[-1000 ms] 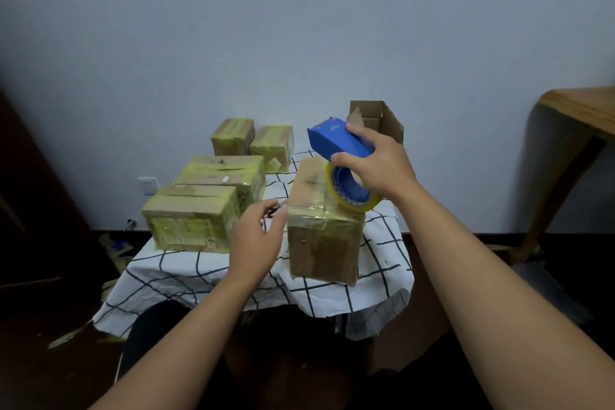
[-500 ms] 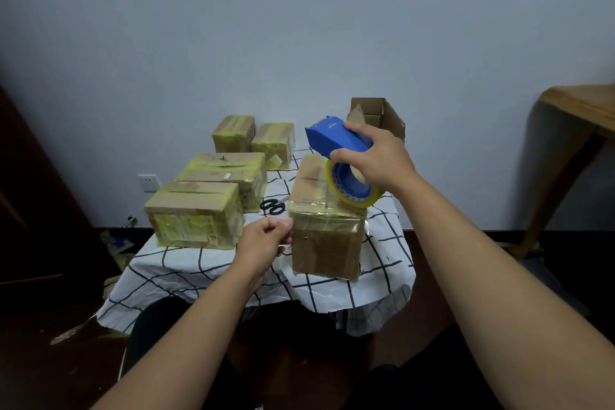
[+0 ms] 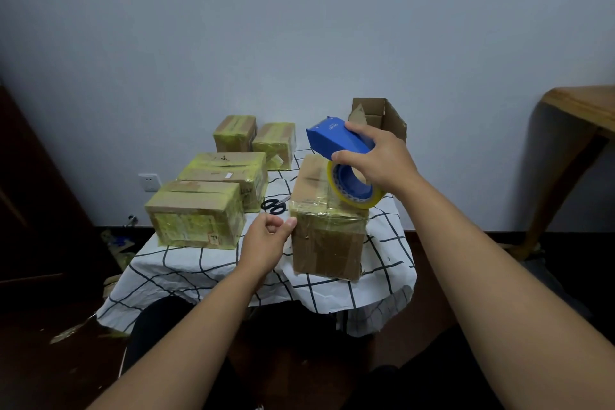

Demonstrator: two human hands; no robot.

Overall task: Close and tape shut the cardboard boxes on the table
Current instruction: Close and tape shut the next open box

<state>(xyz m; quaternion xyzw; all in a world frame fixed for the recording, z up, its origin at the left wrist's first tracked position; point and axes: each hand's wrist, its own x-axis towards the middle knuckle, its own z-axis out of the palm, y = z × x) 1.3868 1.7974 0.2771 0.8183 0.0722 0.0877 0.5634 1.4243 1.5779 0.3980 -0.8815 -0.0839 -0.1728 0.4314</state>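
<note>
A closed brown cardboard box (image 3: 326, 243) with clear tape across its top stands at the near right of the table. My right hand (image 3: 382, 160) grips a blue tape dispenser (image 3: 332, 140) whose yellow tape roll (image 3: 352, 191) rests on the box's top. My left hand (image 3: 266, 236) is beside the box's upper left edge. Its fingers are curled and its thumb tip touches the edge. I see nothing in that hand.
Several taped boxes stand on the left: a near one (image 3: 196, 216), one behind it (image 3: 229, 173), and two small ones (image 3: 234, 131) (image 3: 276, 140) at the back. An open box (image 3: 386, 116) stands at the back right. Black scissors (image 3: 274, 205) lie on the checked tablecloth (image 3: 199, 263). A wooden table (image 3: 585, 103) stands to the right.
My left hand has moved down and right to the box's left edge and curled its fingers, uncovering the scissors. The dispenser has stayed on top of the box.
</note>
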